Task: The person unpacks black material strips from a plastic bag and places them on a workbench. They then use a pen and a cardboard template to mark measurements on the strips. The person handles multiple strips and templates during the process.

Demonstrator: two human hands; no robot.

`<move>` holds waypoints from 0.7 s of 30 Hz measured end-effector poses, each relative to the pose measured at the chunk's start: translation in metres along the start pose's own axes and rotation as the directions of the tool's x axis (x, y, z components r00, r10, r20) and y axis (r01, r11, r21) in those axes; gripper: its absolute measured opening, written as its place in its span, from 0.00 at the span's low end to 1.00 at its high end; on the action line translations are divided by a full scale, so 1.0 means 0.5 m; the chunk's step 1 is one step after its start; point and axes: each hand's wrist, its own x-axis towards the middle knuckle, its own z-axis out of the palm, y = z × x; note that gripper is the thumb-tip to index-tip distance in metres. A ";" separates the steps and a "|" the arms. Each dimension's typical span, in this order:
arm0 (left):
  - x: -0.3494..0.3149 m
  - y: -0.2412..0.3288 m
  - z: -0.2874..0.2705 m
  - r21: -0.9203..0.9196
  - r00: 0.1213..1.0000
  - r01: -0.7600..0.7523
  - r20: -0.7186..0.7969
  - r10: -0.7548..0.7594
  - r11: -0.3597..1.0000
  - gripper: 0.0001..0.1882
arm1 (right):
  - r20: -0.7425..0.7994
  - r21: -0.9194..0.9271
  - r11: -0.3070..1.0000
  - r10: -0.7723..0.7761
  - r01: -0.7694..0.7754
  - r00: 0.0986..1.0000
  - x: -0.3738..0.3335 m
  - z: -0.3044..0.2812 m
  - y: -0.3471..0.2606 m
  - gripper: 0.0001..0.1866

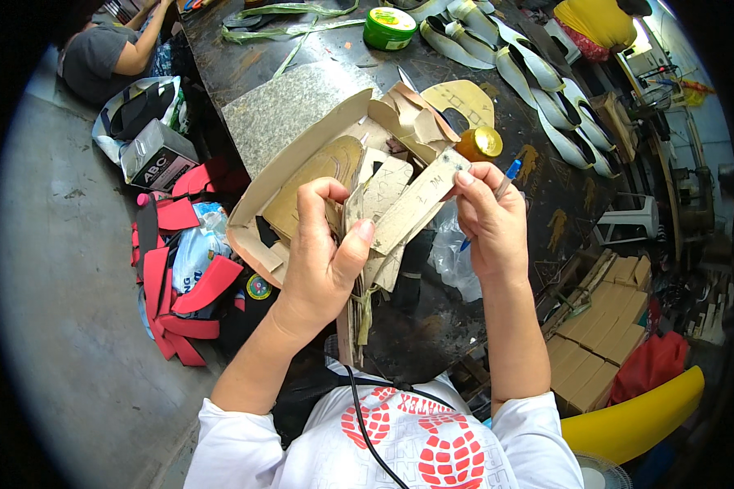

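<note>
My left hand (322,261) grips a bundle of cardboard pattern pieces (383,191), its thumb pressed on the front piece. A knotted greenish strip (365,314) ties the bundle near its lower end. With finger and thumb, my right hand (491,224) pinches the upper end of a long cardboard strip (420,200) with handwriting on it, fanned out from the bundle. A blue pen (510,173) is also tucked in the fingers of that hand. Just behind the bundle, an open cardboard box (253,216) contains more flat brown patterns (322,183).
On the dark table are a grey slab (277,110), a green tub (389,28), a gold-lidded jar (481,143) and rows of pale shoe uppers (538,98). Red straps (208,285) lie at left. Stacked cartons (599,322) and a yellow chair (644,416) stand at right.
</note>
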 end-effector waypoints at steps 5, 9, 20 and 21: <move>0.004 0.007 -0.012 0.161 0.998 -0.057 0.043 0.051 0.985 0.22 | 0.024 0.013 1.000 -0.015 0.015 1.000 -0.016 -0.010 0.003 0.06; 0.018 0.008 -0.026 0.273 0.998 -0.048 0.046 0.037 0.961 0.21 | 0.032 0.112 0.987 -0.121 0.117 0.992 -0.047 -0.042 0.010 0.08; 0.079 -0.075 -0.025 0.817 0.959 -0.248 0.281 0.016 0.520 0.25 | 0.595 -0.670 0.126 -0.497 0.731 0.631 -0.130 -0.131 0.126 0.14; 0.092 -0.087 -0.021 0.846 0.958 -0.195 0.272 -0.089 0.496 0.29 | 0.583 -0.676 0.126 -0.511 0.726 0.632 -0.135 -0.133 0.132 0.15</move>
